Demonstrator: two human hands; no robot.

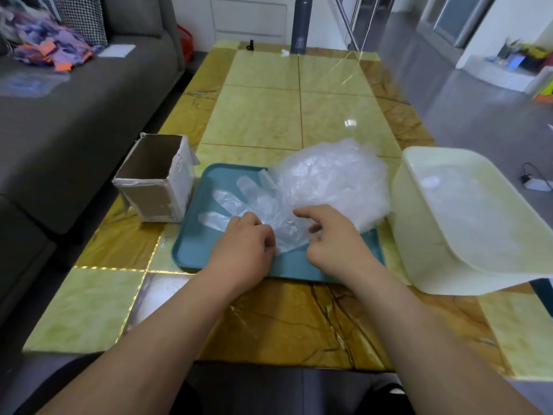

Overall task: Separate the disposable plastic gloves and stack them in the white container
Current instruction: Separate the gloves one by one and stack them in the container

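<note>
Both hands sit close together over the tray [191, 244] on the counter [269, 319]. The left hand [245, 244] has its fingers curled, pinching the cuff of a flat glove [236, 205] whose fingers point away to its left. The right hand [332, 235] is also curled, nipping the same cuff just beside it. The pile [329, 175] of gloves lies just beyond the right hand. The container [419, 250] stands right of the right hand, and a box [155, 181] left of the left hand.
</note>
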